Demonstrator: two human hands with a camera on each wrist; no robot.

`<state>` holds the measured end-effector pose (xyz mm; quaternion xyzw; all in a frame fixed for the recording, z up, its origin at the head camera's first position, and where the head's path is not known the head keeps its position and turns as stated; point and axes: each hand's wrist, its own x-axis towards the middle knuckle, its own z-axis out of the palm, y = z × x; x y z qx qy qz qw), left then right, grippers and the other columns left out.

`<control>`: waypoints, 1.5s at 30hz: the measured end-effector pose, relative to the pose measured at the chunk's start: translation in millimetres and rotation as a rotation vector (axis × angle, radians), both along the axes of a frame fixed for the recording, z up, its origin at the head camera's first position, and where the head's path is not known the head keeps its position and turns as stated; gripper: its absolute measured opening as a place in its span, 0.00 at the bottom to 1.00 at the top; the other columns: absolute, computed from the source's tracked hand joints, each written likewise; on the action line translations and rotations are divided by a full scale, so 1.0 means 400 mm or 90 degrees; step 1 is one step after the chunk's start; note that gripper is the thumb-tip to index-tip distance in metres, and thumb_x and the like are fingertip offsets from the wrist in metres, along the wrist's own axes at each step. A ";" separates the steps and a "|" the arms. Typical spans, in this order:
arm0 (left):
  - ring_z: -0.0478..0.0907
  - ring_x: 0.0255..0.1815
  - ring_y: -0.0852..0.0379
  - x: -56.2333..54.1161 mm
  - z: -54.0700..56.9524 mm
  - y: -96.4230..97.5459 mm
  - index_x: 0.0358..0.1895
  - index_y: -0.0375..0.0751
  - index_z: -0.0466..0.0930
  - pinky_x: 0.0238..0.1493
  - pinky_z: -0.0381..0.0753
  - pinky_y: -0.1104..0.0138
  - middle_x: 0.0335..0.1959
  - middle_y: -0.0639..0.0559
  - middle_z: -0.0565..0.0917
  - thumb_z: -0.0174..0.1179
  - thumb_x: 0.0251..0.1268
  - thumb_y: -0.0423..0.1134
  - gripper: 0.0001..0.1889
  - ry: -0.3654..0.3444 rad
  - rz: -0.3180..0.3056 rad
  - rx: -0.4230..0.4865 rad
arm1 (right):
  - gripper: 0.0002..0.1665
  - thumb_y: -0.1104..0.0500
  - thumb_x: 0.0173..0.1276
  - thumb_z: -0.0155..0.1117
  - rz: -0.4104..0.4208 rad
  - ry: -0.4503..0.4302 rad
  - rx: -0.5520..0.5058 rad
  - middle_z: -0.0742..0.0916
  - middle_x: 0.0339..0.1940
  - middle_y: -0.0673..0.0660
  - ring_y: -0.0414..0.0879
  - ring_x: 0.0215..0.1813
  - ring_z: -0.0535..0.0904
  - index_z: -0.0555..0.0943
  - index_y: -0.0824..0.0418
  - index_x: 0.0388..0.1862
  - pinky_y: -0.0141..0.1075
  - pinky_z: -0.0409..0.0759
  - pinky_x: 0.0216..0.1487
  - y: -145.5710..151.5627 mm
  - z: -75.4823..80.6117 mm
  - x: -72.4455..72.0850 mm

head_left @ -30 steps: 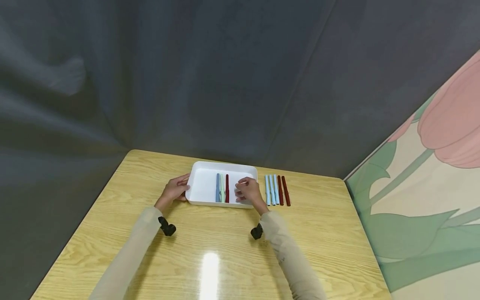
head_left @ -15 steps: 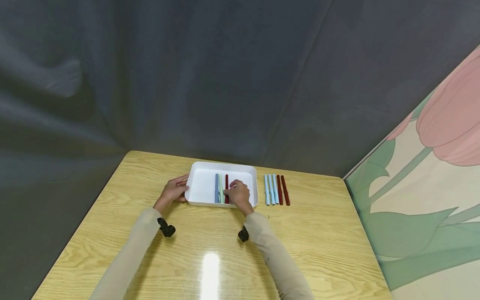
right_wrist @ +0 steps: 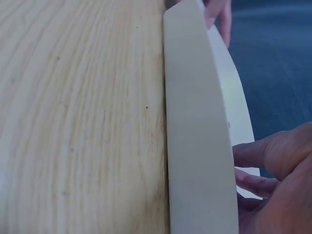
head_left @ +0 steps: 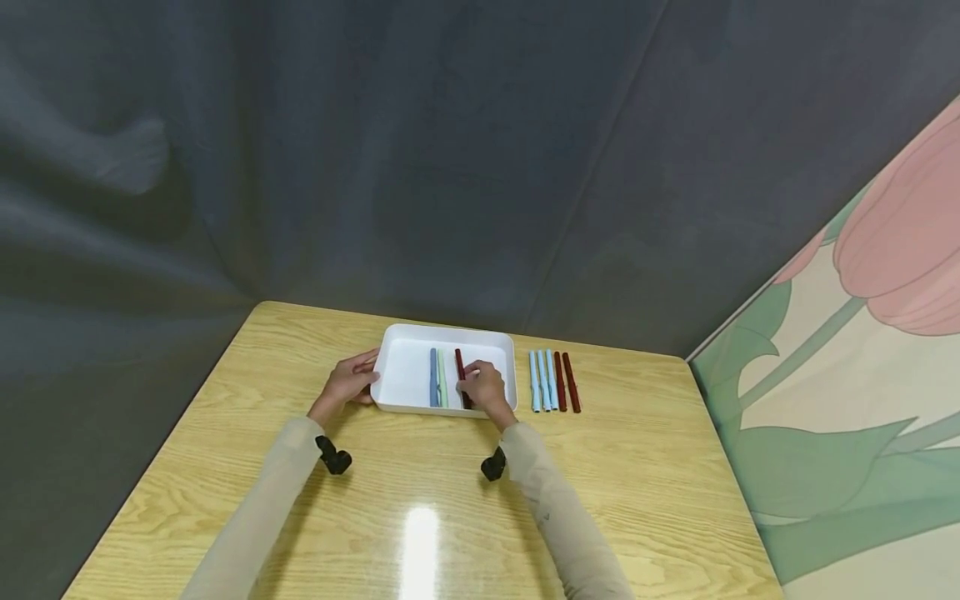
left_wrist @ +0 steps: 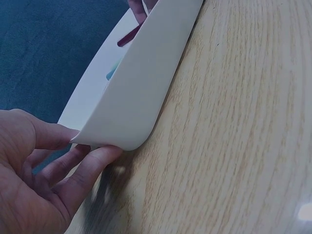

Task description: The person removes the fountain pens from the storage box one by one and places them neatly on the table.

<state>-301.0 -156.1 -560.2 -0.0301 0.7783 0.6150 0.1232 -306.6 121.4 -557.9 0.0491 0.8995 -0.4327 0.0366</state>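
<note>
L hand (head_left: 351,381) grips left end of white rectangular plastic-looking tray (head_left: 405,367), R hand (head_left: 487,385) pinches slim dark-red stick (head_left: 461,364) inside it, so best hold tray steady & guide stick w/o nudging slim pale-green stick (head_left: 442,379) nearby.

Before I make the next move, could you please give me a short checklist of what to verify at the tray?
1. Left hand gripping the white tray at its left end: ok.
2. Right hand free for another stick: not ok; it holds the dark red stick.
3. Held stick apart from the pale green stick: ok, a gap shows.
4. Blue stick lying in the tray beside the pale green one: ok.
5. Held stick's lower end off the tray floor: cannot tell.
6. All sticks inside the tray: not ok; three light blue sticks and two other dark red sticks lie outside, to its right.
</note>
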 end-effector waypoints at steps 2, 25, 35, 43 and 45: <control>0.87 0.44 0.50 -0.001 0.001 0.000 0.82 0.41 0.62 0.27 0.86 0.68 0.74 0.29 0.72 0.54 0.79 0.30 0.31 -0.001 0.003 -0.001 | 0.12 0.66 0.67 0.72 -0.005 -0.009 -0.042 0.89 0.38 0.65 0.51 0.31 0.84 0.84 0.69 0.48 0.38 0.85 0.28 0.007 0.002 0.003; 0.87 0.39 0.54 -0.009 0.008 0.009 0.81 0.43 0.64 0.25 0.85 0.68 0.73 0.28 0.73 0.55 0.78 0.30 0.31 -0.010 0.019 -0.022 | 0.21 0.66 0.72 0.69 -0.021 -0.144 -0.463 0.89 0.36 0.53 0.44 0.36 0.87 0.79 0.68 0.62 0.39 0.89 0.41 0.124 0.060 -0.008; 0.87 0.39 0.56 0.004 0.000 0.008 0.82 0.43 0.63 0.25 0.85 0.69 0.73 0.30 0.73 0.55 0.78 0.30 0.31 -0.015 0.025 -0.024 | 0.27 0.65 0.77 0.63 0.047 -0.116 -0.467 0.89 0.56 0.59 0.40 0.46 0.85 0.73 0.68 0.72 0.47 0.85 0.58 0.185 0.079 -0.007; 0.86 0.35 0.58 0.005 0.007 0.006 0.82 0.41 0.63 0.24 0.84 0.70 0.73 0.28 0.73 0.54 0.78 0.29 0.31 -0.001 0.015 -0.010 | 0.27 0.63 0.78 0.62 0.025 -0.115 -0.440 0.87 0.53 0.53 0.40 0.46 0.83 0.72 0.68 0.73 0.38 0.86 0.52 0.237 0.087 -0.009; 0.87 0.35 0.57 0.006 0.007 0.007 0.82 0.41 0.62 0.24 0.84 0.70 0.73 0.28 0.73 0.54 0.78 0.29 0.31 -0.002 0.014 -0.012 | 0.28 0.62 0.77 0.64 0.014 -0.114 -0.430 0.87 0.50 0.50 0.39 0.45 0.84 0.73 0.68 0.73 0.40 0.86 0.54 0.248 0.089 -0.012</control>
